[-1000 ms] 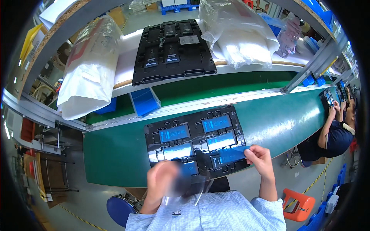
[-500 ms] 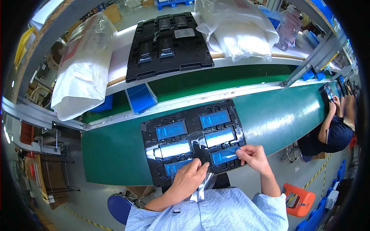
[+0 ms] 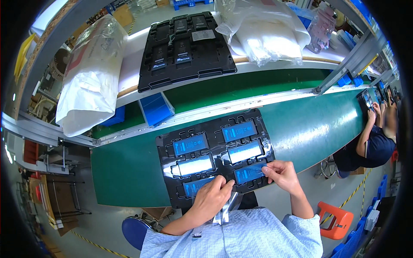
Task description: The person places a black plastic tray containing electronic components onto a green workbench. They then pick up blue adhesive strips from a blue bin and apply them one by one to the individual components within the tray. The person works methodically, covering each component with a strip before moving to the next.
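A black moulded tray point(image 3: 165, 148) lies on the green conveyor belt point(image 3: 124, 172) and holds several flat blue and silver packs in its pockets. My left hand point(image 3: 213, 198) rests on the tray's near edge by the lower-left blue pack point(image 3: 193, 187). A strip of clear shiny film point(image 3: 224, 210) hangs from under its fingers. My right hand point(image 3: 279, 174) pinches the near right corner of the lower-right blue pack point(image 3: 247, 172), which still sits in its pocket.
On the shelf above stands a second black tray point(image 3: 185, 43), with white plastic bags on its left point(image 3: 88, 81) and right point(image 3: 266, 34). A blue bin point(image 3: 155, 108) sits under the shelf. Another person point(image 3: 374, 142) works at the belt's right end. An orange stool point(image 3: 337, 219) stands at lower right.
My left hand came down from near my chest, with the clear film, onto the tray's near edge. My right hand slid left along the lower-right pack. The view shifted slightly.
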Demonstrator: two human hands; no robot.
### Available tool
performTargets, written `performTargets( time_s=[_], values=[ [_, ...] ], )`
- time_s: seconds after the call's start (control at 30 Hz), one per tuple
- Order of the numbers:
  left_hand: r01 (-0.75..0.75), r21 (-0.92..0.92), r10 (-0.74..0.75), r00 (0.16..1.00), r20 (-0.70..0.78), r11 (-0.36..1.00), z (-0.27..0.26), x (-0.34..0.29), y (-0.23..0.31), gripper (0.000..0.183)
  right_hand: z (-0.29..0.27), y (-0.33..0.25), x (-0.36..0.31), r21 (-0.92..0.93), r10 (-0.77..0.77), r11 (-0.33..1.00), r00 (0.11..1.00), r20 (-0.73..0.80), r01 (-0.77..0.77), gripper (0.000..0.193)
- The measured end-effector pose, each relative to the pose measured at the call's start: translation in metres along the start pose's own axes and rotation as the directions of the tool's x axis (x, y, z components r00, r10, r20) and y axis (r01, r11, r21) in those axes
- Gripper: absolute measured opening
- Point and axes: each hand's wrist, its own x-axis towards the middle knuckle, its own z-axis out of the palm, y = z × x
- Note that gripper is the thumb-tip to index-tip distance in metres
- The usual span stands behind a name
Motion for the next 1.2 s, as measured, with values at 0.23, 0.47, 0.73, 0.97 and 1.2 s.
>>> performTargets(
  time_s=[0.23,0.47,0.73,0.97,1.2],
  values=[
    [0.016,-0.013,-0.016,1.0,-0.005,1.0,0.0,0.0,0.001,0.022,-0.001,-0.001,0.0,-0.021,0.006,1.0,1.0,0.004,-0.006,0.02],
    [0.02,-0.02,-0.02,1.0,0.01,1.0,0.0,0.001,0.001,0.024,0.001,0.0,-0.002,-0.014,0.002,1.0,1.0,-0.006,-0.002,0.02],
    [0.018,0.01,-0.019,1.0,0.017,1.0,-0.001,0.002,0.003,0.032,0.002,-0.001,-0.002,-0.036,-0.01,0.999,1.0,-0.011,0.009,0.019],
    [-0.08,0.131,0.061,0.988,0.142,0.988,-0.002,0.004,0.004,0.046,0.004,-0.006,-0.003,-0.074,-0.022,0.997,0.999,-0.024,0.02,0.017],
    [-0.053,0.147,0.037,0.993,0.109,0.988,-0.001,0.005,0.007,0.044,0.008,-0.01,-0.004,-0.161,-0.064,0.986,0.995,-0.071,0.052,0.016]
  ],
)
